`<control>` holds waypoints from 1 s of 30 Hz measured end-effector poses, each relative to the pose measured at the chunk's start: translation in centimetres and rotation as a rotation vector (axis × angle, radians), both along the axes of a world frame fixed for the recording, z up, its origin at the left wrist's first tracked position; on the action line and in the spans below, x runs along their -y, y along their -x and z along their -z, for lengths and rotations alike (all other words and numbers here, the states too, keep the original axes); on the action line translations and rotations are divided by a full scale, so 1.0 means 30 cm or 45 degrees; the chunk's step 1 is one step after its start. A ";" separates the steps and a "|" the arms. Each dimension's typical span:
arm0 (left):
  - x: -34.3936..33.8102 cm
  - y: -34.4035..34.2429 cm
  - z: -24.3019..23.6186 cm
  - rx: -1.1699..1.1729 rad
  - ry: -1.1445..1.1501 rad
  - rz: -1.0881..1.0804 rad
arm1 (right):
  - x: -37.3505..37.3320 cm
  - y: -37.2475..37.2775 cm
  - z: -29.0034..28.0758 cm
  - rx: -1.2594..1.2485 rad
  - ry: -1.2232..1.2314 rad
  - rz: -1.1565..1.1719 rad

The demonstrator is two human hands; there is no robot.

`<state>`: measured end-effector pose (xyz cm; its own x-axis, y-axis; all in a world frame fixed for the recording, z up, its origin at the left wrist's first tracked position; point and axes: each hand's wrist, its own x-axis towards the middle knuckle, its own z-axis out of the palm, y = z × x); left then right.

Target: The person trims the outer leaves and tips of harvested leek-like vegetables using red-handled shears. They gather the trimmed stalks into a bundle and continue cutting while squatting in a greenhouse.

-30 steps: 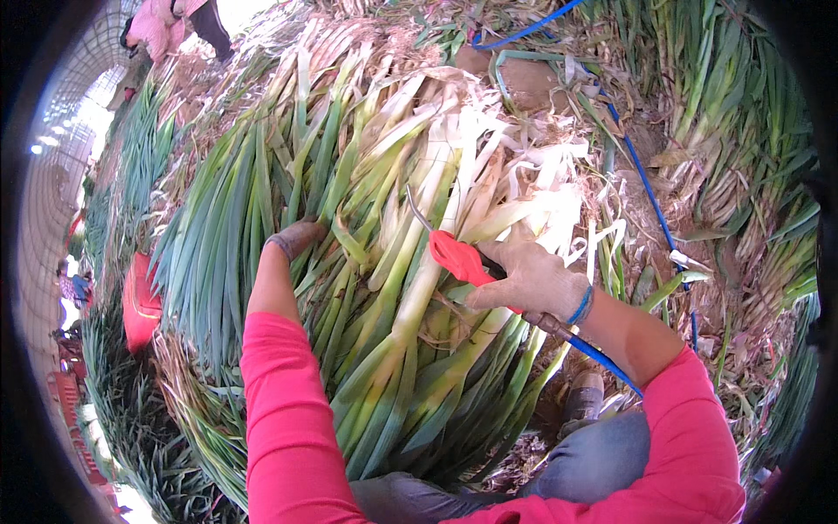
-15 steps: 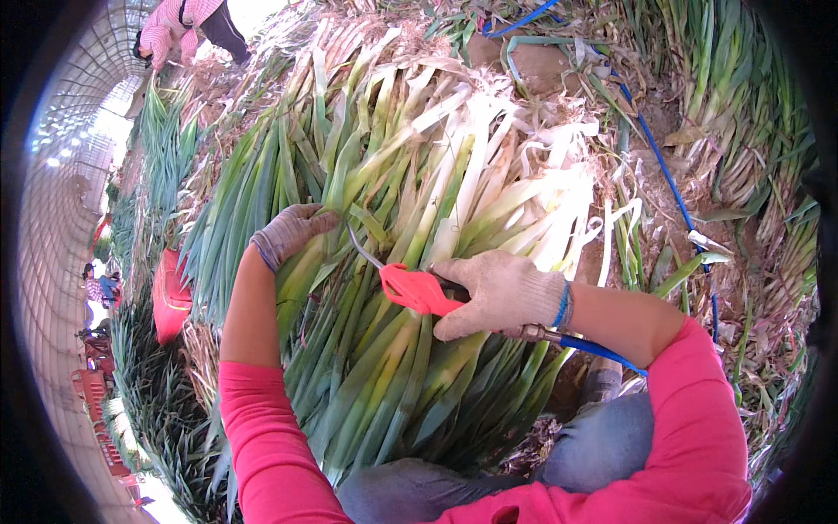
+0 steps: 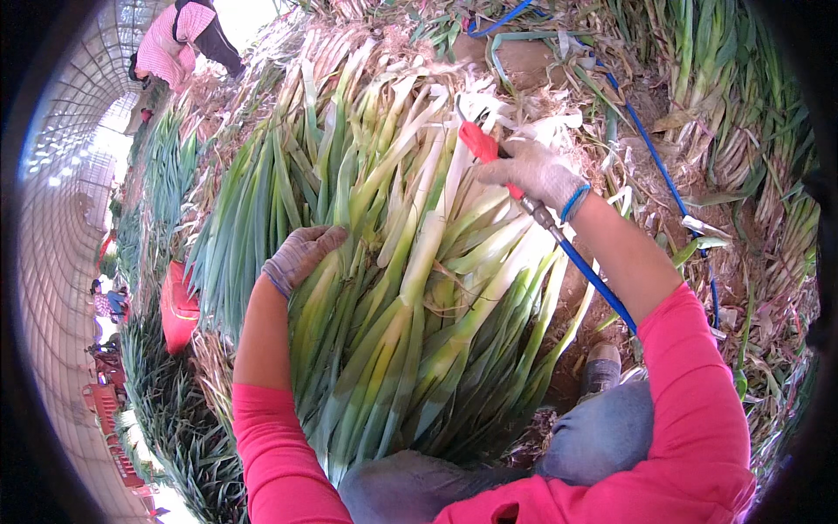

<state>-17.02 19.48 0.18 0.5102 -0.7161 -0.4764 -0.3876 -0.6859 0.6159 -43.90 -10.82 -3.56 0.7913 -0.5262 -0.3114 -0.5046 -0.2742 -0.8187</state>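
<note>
A large pile of green onions point(image 3: 410, 279), white stalks toward the far right and green leaves toward me, lies in front of my knees. My left hand point(image 3: 299, 257), in a greyish knitted glove, is closed over some leaves on the pile's left side; its fingertips are partly hidden. In a pale glove, my right hand point(image 3: 537, 170) grips a red-wrapped air blow gun point(image 3: 480, 144) above the white ends. Its thin bent metal nozzle points away from me. A blue air hose point(image 3: 598, 284) runs from its metal fitting, passing beneath my right forearm.
More green onions point(image 3: 742, 113) are heaped at the right, with dark green leaves point(image 3: 161, 393) at the left. More blue hose point(image 3: 655, 148) crosses the littered soil. A red bag point(image 3: 179, 307) lies beyond my left arm. At the far left, a co-worker point(image 3: 175, 44) bends over.
My right hand has carried the air blow gun away from me and to the right, from over the leaves to the white ends. My left hand has shifted slightly toward me, still on the leaves.
</note>
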 end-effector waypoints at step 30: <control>-0.009 0.004 0.132 0.115 0.274 -0.333 | -0.151 0.055 -0.017 0.043 0.118 -0.437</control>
